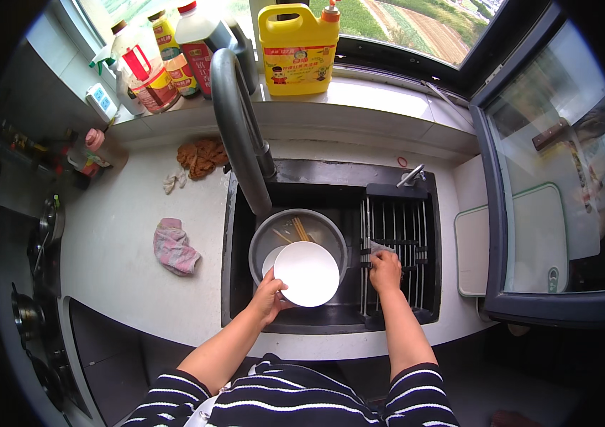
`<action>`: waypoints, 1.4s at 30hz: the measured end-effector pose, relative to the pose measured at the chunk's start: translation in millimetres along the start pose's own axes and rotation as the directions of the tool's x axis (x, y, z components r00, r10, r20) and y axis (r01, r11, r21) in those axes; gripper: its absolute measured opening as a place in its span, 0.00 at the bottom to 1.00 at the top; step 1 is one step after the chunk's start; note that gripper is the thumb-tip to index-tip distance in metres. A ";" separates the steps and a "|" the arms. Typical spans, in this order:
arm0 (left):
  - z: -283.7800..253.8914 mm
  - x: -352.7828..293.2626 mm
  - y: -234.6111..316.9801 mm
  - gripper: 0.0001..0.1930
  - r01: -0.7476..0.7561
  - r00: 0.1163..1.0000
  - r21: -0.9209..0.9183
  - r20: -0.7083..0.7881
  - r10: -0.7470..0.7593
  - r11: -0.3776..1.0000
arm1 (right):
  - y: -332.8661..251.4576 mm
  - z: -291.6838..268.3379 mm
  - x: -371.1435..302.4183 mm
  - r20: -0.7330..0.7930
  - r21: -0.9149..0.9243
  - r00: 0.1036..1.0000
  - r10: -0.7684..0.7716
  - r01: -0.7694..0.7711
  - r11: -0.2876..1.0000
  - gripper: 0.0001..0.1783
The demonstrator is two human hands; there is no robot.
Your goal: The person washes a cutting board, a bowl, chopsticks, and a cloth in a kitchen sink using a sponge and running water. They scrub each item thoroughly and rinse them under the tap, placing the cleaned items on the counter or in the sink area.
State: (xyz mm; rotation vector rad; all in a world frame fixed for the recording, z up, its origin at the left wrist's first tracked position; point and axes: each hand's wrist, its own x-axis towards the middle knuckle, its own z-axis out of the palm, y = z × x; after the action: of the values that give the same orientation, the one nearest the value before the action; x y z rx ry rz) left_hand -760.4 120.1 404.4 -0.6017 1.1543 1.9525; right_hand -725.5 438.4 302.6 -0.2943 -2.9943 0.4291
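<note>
My left hand (268, 297) grips the near left rim of a round white dish (307, 274), a plate or shallow bowl. It is held over a round metal basin (255, 245) in the dark sink. Chopsticks (302, 229) lean in the basin, and part of another white dish (270, 260) shows behind my left hand. On the right, my right hand (386, 271) is closed on a small greyish cloth (379, 247) above the slatted metal drying rack (406, 231). My fingers partly hide the cloth.
A dark faucet (235, 121) arches over the sink (295, 173). A pink checked cloth (175, 246) and a brown rag (201, 157) lie on the left counter. Several bottles and a yellow jug (299, 60) line the sill. An open window sash (491, 206) juts in at right, near a cutting board (472, 260).
</note>
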 end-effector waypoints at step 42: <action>-17.5 21.3 16.5 0.34 -0.200 0.974 0.076 -0.092 0.206 0.977 | -227.1 -29.4 8.7 0.495 0.811 0.798 -0.344 -0.282 0.513 0.27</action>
State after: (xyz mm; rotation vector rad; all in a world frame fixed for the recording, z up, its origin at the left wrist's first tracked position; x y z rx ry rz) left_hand -786.1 108.0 389.4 -0.5697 1.3848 2.0649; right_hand -770.1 234.1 396.5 0.0389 -2.7399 2.3139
